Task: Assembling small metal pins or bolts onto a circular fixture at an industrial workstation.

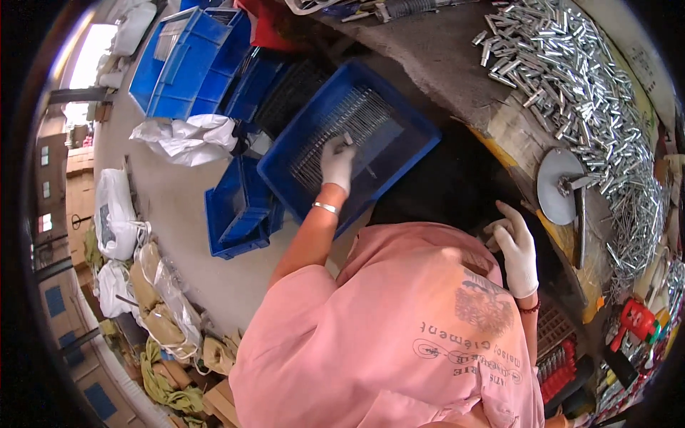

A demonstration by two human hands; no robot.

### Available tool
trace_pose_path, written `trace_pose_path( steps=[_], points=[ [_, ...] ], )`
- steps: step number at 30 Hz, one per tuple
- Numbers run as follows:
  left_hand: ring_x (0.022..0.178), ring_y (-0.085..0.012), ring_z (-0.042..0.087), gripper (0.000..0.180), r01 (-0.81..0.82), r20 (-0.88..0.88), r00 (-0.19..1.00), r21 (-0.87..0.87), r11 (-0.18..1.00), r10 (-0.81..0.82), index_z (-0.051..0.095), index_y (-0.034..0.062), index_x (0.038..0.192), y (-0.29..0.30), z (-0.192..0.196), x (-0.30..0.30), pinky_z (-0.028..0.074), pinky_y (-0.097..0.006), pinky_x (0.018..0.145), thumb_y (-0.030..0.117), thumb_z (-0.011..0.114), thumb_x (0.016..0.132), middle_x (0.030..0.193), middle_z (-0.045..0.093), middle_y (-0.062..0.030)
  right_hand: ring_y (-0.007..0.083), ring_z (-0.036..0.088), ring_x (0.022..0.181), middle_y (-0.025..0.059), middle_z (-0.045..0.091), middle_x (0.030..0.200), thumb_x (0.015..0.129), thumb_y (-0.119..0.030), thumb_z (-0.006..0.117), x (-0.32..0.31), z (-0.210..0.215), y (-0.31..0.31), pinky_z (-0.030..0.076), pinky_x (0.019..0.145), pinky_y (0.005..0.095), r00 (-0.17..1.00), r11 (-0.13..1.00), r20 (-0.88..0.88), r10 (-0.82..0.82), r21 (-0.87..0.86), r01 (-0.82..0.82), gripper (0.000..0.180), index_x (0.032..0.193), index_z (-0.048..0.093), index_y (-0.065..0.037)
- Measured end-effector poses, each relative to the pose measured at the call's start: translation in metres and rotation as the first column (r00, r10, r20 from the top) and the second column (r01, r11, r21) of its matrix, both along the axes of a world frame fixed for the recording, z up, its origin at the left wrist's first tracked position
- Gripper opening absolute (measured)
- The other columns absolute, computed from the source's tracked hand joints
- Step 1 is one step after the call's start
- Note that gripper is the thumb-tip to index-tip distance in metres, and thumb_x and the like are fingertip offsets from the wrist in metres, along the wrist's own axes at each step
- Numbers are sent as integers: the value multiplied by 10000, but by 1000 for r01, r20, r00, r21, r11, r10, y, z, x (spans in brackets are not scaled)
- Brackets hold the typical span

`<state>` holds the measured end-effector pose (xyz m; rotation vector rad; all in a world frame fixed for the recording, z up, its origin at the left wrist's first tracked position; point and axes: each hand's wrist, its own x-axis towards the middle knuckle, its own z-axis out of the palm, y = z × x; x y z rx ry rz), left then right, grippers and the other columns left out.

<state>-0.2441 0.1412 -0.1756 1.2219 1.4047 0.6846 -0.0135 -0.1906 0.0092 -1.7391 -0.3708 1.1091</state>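
My left hand (336,167), in a white glove, is over the large blue crate (425,145). Its fingers are closed on a small metal part (347,138), mostly hidden by the glove. Beneath it, thin metal rods (360,113) lie side by side in rows, and one short piece (372,173) rests apart on the crate floor. My right hand (519,255), also gloved, hangs beside the workbench edge with the index finger stretched out and the others loosely bent. Nothing shows in it.
On the workbench (435,57) to the right lies a big heap of metal sleeves (571,78), with thin metal pins (637,221) nearer me. A round grey disc (559,185) stands at its edge. Blue bins (182,64) and white sacks (114,214) fill the left side.
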Motion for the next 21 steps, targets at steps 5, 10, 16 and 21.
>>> trace_pose_path(
  steps=[5, 10, 16, 21],
  points=[
    [995, -245, 724, 408, -112, -299, 937, 234, 966, 181, 718, -5, 1209, 63, -115, -148, 555, -359, 906, 152, 813, 845, 1086, 768, -144, 85, 601, 809, 46, 656, 1017, 1038, -134, 547, -1, -12, 10, 523, 765, 246, 995, 997, -62, 82, 17, -81, 538, 1554, 504, 14],
    [1094, -340, 725, 427, -6, -452, 884, 247, 969, 121, 718, 0, 1217, 96, -150, -120, 543, -412, 989, 165, 824, 838, 1148, 768, -193, 82, 597, 803, 40, 656, 1010, 1037, -133, 551, 1, -19, 4, 515, 755, 239, 999, 1000, -42, 14, -25, -15, 533, 1547, 508, 16],
    [1157, -388, 708, 444, 271, -723, 680, 396, 877, 116, 702, -4, 1261, 136, -163, -157, 537, -437, 1024, 207, 815, 887, 1188, 757, -225, 95, 619, 828, 50, 683, 1018, 1034, -117, 554, 2, -14, 1, 522, 762, 246, 999, 1000, -51, 10, -6, -10, 490, 1504, 545, 21],
    [1137, -383, 695, 343, -25, -476, 849, 397, 918, 229, 713, -12, 1241, 87, -74, -58, 518, -439, 1025, 213, 738, 983, 1230, 748, -207, 103, 647, 852, 66, 732, 993, 1029, -104, 620, 2, -31, -11, 547, 785, 263, 996, 997, -46, -73, -8, 73, 438, 1454, 598, 0]
  ],
)
